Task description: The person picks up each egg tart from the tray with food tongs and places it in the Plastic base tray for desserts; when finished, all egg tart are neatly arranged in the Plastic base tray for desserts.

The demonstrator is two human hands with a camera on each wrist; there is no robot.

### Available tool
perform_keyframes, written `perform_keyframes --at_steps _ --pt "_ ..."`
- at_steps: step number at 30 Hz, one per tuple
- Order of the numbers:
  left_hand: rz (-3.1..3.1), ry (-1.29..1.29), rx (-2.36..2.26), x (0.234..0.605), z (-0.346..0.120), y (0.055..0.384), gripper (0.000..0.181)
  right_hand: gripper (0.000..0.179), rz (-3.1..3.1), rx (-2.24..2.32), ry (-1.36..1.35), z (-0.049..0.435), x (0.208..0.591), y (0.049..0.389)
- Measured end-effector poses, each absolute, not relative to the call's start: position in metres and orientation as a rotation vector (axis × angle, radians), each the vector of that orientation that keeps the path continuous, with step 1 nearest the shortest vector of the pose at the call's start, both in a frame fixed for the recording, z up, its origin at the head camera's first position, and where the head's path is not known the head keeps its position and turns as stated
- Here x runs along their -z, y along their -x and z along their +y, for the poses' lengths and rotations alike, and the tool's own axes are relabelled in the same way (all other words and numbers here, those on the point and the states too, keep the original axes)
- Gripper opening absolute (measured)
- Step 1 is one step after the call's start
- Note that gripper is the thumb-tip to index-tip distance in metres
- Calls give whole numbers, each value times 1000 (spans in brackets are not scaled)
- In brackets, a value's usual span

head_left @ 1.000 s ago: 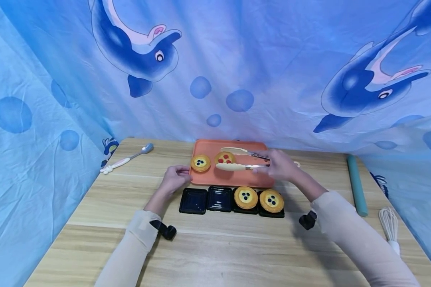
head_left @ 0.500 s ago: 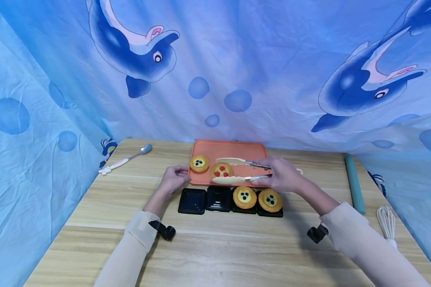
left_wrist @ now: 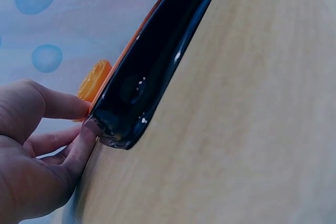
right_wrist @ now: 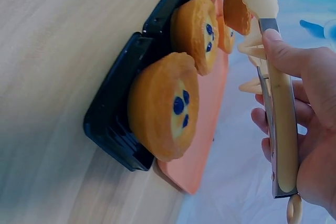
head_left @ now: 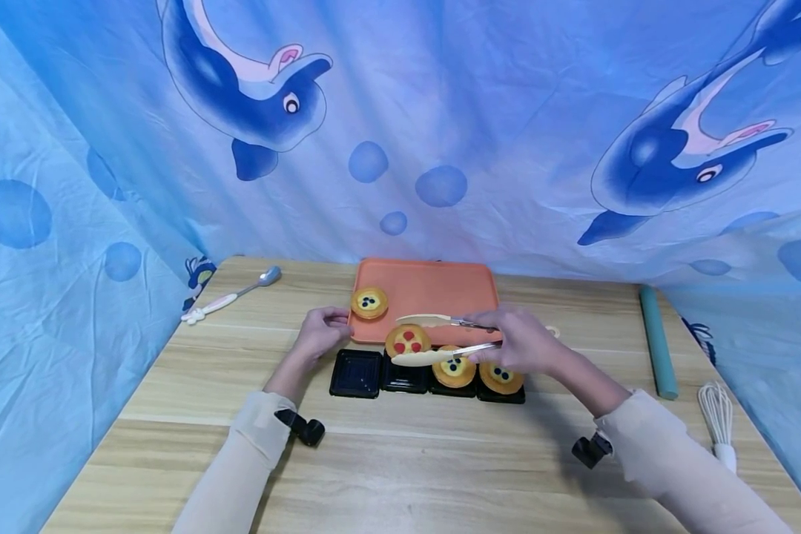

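Above the near edge of a flat rectangular orange tray (head_left: 440,285), our R hand (head_left: 522,341) grips a pair of metal tongs (head_left: 423,359) w/ cream scalloped tips, thumb & fingers curled round the handle. Btwn those tips we hold a round golden tart w/ 3 red pieces on top (head_left: 407,341); it's off the tray, approx. over the far side of the 2nd-from-L square black container (head_left: 406,380). From the L wrist, its orange underside shows up top, well apart from the tray.

Our L hand (head_left: 320,332) pinches the tray's near-L corner, thumb & fingertips almost together on the edge; can't tell how the other fingers sit.

On the tray's L side we have a round golden tart w/ 3 dark-blue berries (head_left: 370,302). 4 black containers stand in a row by the near edge: the leftmost container (head_left: 356,373) has nothing in it, the 3rd holds a berry tart (head_left: 454,377) partly behind a tong tip, the 4th another berry tart (head_left: 500,380).

Far L on the pale wood-grain table (head_left: 400,475): a white-handled metal-shafted utensil w/ grey-blue head (head_left: 222,302). Far R: a teal cylindrical rod (head_left: 658,345) &, nearer us, a white whisk (head_left: 716,415). Blue dolphin-print cloth (head_left: 507,74) hangs behind.
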State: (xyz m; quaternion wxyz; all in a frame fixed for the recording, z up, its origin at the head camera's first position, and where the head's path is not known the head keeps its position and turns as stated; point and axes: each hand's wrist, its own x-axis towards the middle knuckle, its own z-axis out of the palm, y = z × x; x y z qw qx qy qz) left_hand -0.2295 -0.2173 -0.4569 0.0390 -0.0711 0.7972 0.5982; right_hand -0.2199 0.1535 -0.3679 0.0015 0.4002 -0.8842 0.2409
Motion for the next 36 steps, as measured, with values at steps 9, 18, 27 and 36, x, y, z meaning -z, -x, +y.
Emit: perform_keyframes --at_steps 9,18,27,36 --pt "2447 218 -1832 458 -218 230 42 61 -2806 -694 -1287 149 377 216" --pt "2443 198 -1842 459 -219 231 41 61 -2848 -604 -1270 146 381 213" --pt "2427 203 -1833 457 -218 231 44 73 -2892 -611 -1274 146 384 213" --pt "2433 201 -1829 457 -219 230 44 83 -2866 -709 -1248 148 379 214"
